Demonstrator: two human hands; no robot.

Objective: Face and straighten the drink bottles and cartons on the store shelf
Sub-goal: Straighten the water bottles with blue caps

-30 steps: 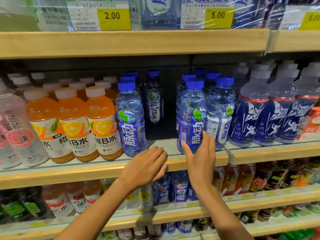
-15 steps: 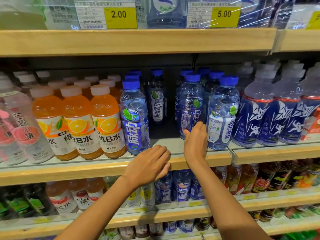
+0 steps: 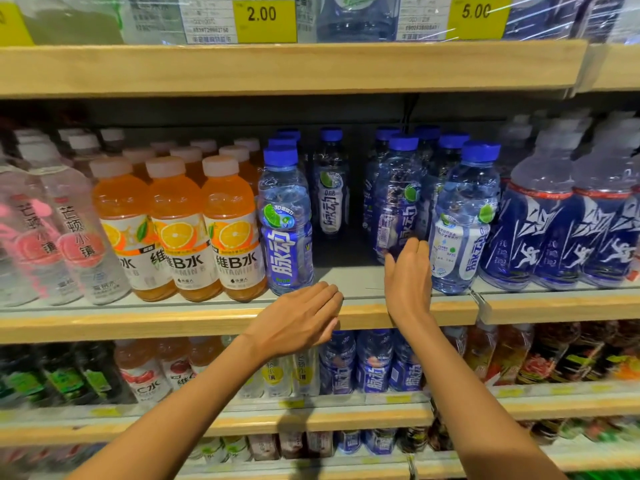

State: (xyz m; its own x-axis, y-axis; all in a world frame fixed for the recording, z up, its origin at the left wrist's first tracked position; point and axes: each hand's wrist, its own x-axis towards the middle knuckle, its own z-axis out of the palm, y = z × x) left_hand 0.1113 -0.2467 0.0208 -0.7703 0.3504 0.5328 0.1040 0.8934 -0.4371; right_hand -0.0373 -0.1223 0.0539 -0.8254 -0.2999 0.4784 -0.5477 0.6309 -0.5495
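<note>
I'm touching the set-back blue-capped bottle (image 3: 398,202), barcode outward, with my right hand (image 3: 408,282), fingers straight, likely to turn it; my left hand (image 3: 298,320) is hovering flat, empty, at the shelf (image 3: 138,320) edge.

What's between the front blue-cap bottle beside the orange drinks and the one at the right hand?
Head view: bare shelf at the front, with one blue-cap bottle standing farther back in that gap.
</note>
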